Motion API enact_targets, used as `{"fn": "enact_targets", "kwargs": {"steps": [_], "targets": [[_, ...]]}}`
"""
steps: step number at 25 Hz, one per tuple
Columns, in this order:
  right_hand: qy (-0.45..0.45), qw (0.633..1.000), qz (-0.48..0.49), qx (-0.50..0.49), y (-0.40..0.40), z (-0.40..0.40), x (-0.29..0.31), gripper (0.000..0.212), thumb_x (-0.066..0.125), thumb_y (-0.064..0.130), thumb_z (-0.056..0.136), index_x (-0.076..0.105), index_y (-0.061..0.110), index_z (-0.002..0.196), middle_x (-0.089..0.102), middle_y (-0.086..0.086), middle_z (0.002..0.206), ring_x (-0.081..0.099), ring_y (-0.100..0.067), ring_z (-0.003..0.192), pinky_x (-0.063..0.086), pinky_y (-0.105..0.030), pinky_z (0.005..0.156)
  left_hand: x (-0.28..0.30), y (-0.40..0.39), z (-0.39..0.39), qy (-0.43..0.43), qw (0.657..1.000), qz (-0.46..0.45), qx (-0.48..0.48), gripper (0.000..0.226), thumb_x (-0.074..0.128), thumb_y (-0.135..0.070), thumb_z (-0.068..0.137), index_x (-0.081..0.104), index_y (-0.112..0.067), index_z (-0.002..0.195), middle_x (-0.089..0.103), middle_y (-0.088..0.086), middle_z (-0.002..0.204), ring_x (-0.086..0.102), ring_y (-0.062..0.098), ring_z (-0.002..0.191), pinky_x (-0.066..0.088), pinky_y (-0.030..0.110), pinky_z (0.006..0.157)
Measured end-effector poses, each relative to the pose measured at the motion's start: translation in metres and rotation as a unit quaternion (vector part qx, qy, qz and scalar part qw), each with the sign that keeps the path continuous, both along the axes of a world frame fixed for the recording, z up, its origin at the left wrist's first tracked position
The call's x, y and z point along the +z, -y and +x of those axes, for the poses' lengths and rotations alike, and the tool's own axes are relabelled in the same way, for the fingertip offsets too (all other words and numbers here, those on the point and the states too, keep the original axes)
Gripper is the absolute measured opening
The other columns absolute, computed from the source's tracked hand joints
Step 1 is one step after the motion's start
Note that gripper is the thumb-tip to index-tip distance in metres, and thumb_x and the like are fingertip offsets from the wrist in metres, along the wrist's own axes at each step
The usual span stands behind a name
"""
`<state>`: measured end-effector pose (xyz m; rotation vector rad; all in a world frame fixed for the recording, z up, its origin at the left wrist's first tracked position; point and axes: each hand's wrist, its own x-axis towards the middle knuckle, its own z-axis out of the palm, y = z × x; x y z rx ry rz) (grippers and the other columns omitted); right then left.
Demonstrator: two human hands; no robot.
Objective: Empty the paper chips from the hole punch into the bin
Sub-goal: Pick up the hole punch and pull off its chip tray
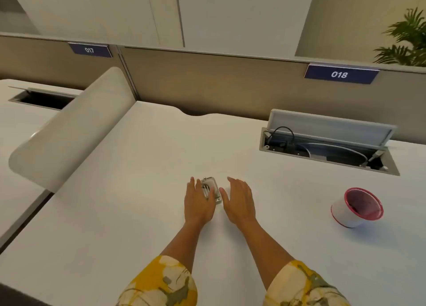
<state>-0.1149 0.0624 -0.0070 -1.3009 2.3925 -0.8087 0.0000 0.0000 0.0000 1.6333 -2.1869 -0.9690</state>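
A small silver metal hole punch [212,187] lies on the white desk [138,213], near its middle. My left hand [198,202] rests flat with its fingers over the punch's left side, fingers spread. Just right of the punch is my right hand [238,200], palm down with fingers apart and its thumb close to the punch's near corner. A small white bin with a red rim and red inside [356,207] stands on the desk far to the right, apart from both hands.
An open cable box [327,151] with a raised lid and wires sits in the desk at the back right. A curved white divider [69,130] bounds the desk on the left. Beige partition panels with signs 017 and 018 stand behind.
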Motion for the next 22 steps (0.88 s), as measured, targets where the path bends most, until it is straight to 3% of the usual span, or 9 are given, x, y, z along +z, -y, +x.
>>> {"fn": "enact_targets", "kwargs": {"steps": [2,5,12,15,19,22], "targets": [[0.065,0.998,0.009,-0.021,0.009,0.001,-0.007,0.045,0.04,0.047,0.098,0.055,0.019,0.13,0.058,-0.002,0.133,0.05,-0.021,0.125,0.04,-0.035,0.106,-0.004,0.004,-0.001,0.004,1.0,0.011,0.025,0.051,0.045,-0.038,0.1,0.052,-0.002,0.135,0.038,0.017,0.155,0.034,0.032,0.143,0.032,0.041,0.115],[0.152,0.987,0.009,-0.06,0.025,0.011,-0.01,0.035,0.047,0.042,0.096,0.066,0.015,0.106,0.068,-0.003,0.11,0.064,-0.021,0.1,0.054,-0.038,0.088,-0.01,0.003,0.0,0.034,0.999,0.003,0.025,0.035,0.048,-0.028,0.097,0.061,-0.004,0.119,0.048,0.016,0.14,0.042,0.032,0.13,0.038,0.042,0.105],[0.254,0.961,-0.003,-0.111,0.046,0.023,-0.013,0.026,0.057,0.03,0.09,0.068,0.007,0.084,0.068,-0.008,0.094,0.065,-0.022,0.08,0.051,-0.032,0.067,-0.011,0.007,-0.002,-0.013,0.996,0.038,0.079,0.036,0.051,-0.032,0.096,0.066,-0.009,0.119,0.052,0.011,0.132,0.045,0.03,0.126,0.042,0.041,0.101],[0.258,0.96,0.018,-0.105,0.045,0.018,-0.016,0.027,0.059,0.025,0.09,0.062,0.009,0.069,0.068,-0.012,0.087,0.061,-0.023,0.071,0.042,-0.027,0.06,-0.016,0.014,-0.005,-0.093,0.982,0.105,0.126,0.037,0.054,-0.027,0.091,0.066,-0.005,0.119,0.061,0.015,0.124,0.059,0.03,0.112,0.052,0.039,0.089],[0.26,0.959,0.039,-0.108,0.028,0.007,-0.007,0.029,0.061,0.026,0.09,0.07,0.0,0.078,0.07,-0.012,0.083,0.061,-0.023,0.073,0.044,-0.03,0.065,-0.013,0.019,-0.008,-0.141,0.959,0.192,0.15,0.028,0.05,-0.008,0.085,0.072,0.0,0.1,0.072,0.015,0.096,0.065,0.034,0.084,0.045,0.026,0.062],[0.274,0.954,0.026,-0.117,0.001,0.001,-0.005,0.03,0.062,0.027,0.09,0.07,-0.001,0.082,0.072,-0.012,0.083,0.058,-0.02,0.071,0.042,-0.03,0.064,-0.01,0.017,-0.008,-0.144,0.949,0.247,0.136,0.021,0.052,-0.007,0.075,0.073,-0.002,0.076,0.066,0.012,0.074,0.057,0.027,0.067,0.045,0.03,0.062]]}}
